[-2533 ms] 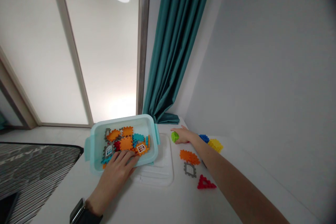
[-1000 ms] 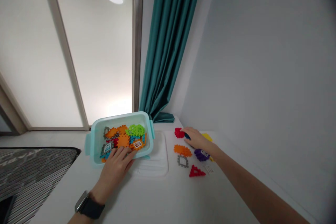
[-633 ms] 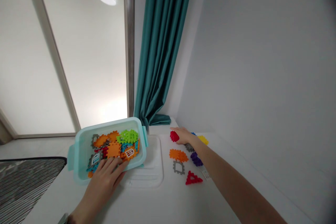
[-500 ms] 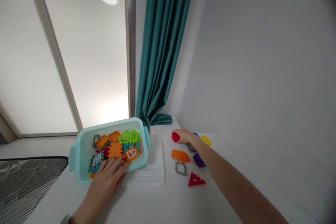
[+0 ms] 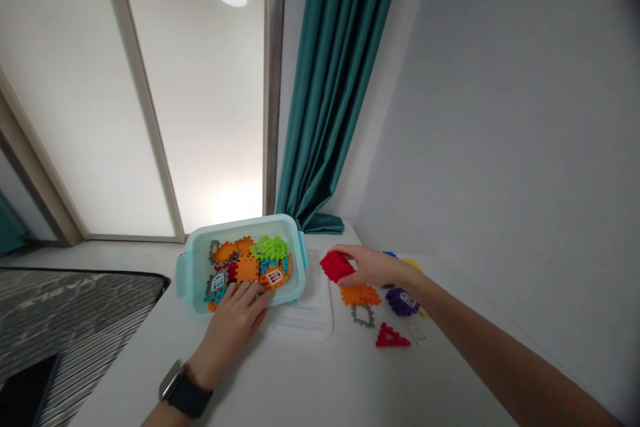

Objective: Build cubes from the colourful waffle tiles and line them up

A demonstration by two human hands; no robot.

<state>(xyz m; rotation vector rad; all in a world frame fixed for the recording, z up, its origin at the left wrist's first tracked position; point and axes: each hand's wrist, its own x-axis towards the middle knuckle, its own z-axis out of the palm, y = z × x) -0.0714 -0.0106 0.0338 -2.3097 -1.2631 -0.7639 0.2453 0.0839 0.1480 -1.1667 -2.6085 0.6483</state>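
- In the head view, your right hand (image 5: 370, 265) is closed, thumb and fingers pinching a stack of red pieces (image 5: 335, 267) just right of the tub (image 5: 198, 260).
- Your left hand (image 5: 237, 313) lies over the tub's near rim with its fingers loosely bent; whether it grips the rim, you cannot tell from here.
- Inside the tub you have bright green pieces (image 5: 270, 248) at the far right, near an orange square (image 5: 247, 269).
- The tub overlaps a pale lid (image 5: 300, 328) on the counter (image 5: 300, 390).
- Near your right hand lie orange pieces (image 5: 361, 295), a gray frame (image 5: 363, 315), a red triangle (image 5: 393, 341) and purple pieces (image 5: 400, 302).
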